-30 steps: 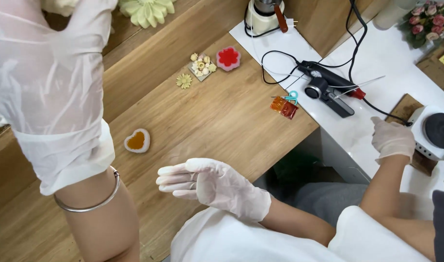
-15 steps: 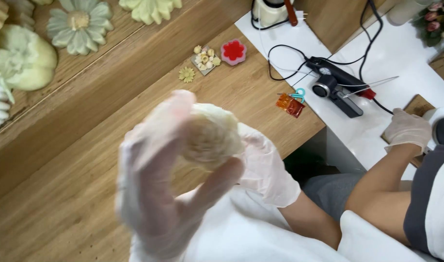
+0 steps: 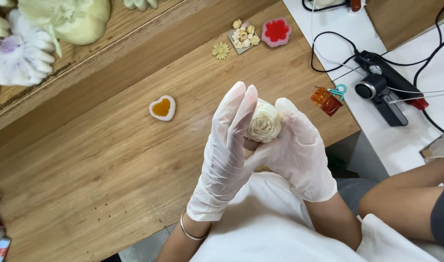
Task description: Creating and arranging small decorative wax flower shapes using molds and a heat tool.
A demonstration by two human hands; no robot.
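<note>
Above the near edge of the wooden worktop (image 3: 110,184), both gloved hands meet around a cream flower-shaped piece (image 3: 263,124). Left hand (image 3: 228,150): fingers upright, pressed against the flower's left side. Right hand (image 3: 297,153): cupped around its right side and underside. Flower held clear of the surface. Heart-shaped mould with orange centre (image 3: 162,107) lies toward the worktop's middle; red flower mould (image 3: 276,32) near the far edge.
</note>
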